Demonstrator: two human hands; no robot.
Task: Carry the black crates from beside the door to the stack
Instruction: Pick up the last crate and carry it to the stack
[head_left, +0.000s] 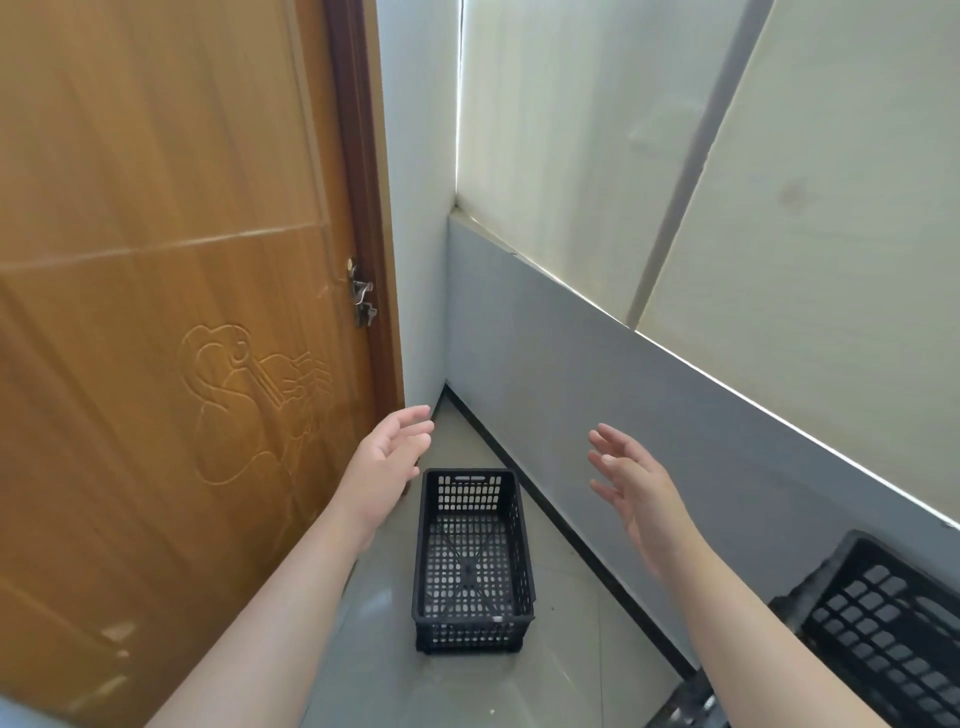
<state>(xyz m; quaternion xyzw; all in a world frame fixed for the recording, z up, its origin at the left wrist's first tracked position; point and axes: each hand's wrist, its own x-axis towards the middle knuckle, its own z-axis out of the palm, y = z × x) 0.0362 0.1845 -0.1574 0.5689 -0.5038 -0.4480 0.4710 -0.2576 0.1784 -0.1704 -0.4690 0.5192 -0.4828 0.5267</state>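
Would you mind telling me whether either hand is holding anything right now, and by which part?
Nothing is held: the left hand and right hand are open above the black crate.

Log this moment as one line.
left hand open, empty | right hand open, empty | black crate on floor beside door, untouched
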